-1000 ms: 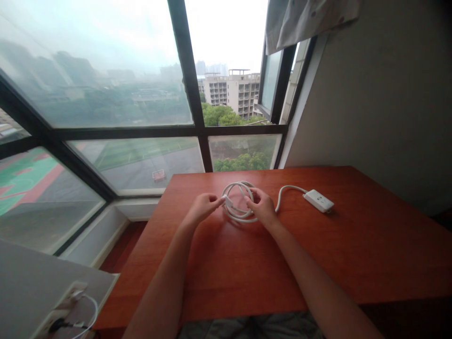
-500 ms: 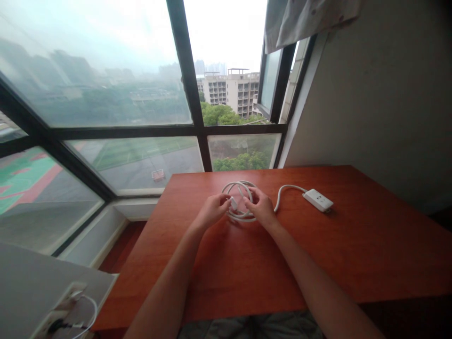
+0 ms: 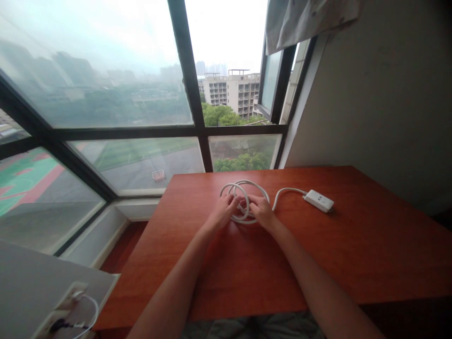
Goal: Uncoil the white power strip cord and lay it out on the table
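Observation:
A white power cord [image 3: 264,189] lies in loose loops on the reddish-brown table [image 3: 247,268], near its far edge. My left hand [image 3: 224,210] is at the left of the loops, its fingers closed on the cord. My right hand [image 3: 262,212] is closed on the cord from the other side, fingertips close to those of the left. The plug cannot be seen among the fingers. From the loops the cord curves right to a white power strip [image 3: 318,201], which lies flat on the table.
Windows with dark frames [image 3: 141,133] rise behind and left of the table. A bare wall [image 3: 381,113] stands on the right, and a curtain [image 3: 310,21] hangs above. At lower left, a wall socket [image 3: 72,296] has plugs and a white cable in it.
My left hand has moved slightly right, towards my right hand, and the white plug it held is now out of sight. The loops have spread and shifted. The power strip stays put.

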Motion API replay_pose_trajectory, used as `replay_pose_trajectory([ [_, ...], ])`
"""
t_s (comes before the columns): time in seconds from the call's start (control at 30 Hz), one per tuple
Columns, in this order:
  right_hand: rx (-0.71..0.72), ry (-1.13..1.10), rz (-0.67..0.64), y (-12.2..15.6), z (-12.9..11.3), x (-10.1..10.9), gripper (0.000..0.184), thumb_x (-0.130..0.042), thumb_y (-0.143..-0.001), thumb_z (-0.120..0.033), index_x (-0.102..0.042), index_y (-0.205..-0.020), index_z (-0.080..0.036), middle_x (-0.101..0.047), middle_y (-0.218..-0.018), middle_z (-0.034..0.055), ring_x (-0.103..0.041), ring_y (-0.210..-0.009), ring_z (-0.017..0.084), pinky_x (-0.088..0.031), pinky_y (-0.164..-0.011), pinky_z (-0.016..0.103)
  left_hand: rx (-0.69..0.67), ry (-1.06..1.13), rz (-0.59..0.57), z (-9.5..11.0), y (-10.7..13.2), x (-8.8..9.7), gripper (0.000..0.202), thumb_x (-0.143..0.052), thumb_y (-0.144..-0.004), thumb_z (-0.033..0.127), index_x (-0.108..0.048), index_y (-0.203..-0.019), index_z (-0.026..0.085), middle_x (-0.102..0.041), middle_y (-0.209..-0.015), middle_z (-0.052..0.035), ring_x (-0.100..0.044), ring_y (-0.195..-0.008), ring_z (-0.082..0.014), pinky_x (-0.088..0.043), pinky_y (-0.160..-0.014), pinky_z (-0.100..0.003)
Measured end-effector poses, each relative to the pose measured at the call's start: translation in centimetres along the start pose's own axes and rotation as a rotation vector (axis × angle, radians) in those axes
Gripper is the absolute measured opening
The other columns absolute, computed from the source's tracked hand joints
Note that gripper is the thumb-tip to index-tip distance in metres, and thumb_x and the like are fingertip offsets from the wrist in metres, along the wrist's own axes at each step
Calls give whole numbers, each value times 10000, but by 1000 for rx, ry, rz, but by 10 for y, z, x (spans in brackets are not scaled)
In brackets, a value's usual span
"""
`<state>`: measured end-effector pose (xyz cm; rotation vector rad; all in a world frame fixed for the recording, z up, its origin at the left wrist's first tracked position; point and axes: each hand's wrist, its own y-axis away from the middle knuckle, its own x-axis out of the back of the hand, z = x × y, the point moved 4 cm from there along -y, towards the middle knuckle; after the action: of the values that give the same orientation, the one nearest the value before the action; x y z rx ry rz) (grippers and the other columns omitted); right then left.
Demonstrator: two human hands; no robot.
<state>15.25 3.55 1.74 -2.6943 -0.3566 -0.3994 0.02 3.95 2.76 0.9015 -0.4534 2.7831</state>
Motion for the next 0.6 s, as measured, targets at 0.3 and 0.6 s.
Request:
replay_pose_trajectory([
  [0.3, 118, 242, -36, 1, -7, -12, 157, -625, -717, -134, -681, -856, -179, -706, -870, 53, -622, -737, 171, -480, -654, 252, 162, 22, 26, 2, 2, -5, 478, -526, -797, 604, -602, -868, 138, -617, -764, -37, -558, -711, -174, -415, -643, -268],
  [0.6, 32, 293, 159, -4, 2, -8, 165, -569, -828, -261, -645, -951, -180, -684, -887, 75, -636, -767, 180, -517, -645, 271, 170, -14, 39, 8, 3, -2, 354, -397, -877, 416, -631, -869, 150, -627, -802, -44, -576, -750, -179, -420, -671, -267],
])
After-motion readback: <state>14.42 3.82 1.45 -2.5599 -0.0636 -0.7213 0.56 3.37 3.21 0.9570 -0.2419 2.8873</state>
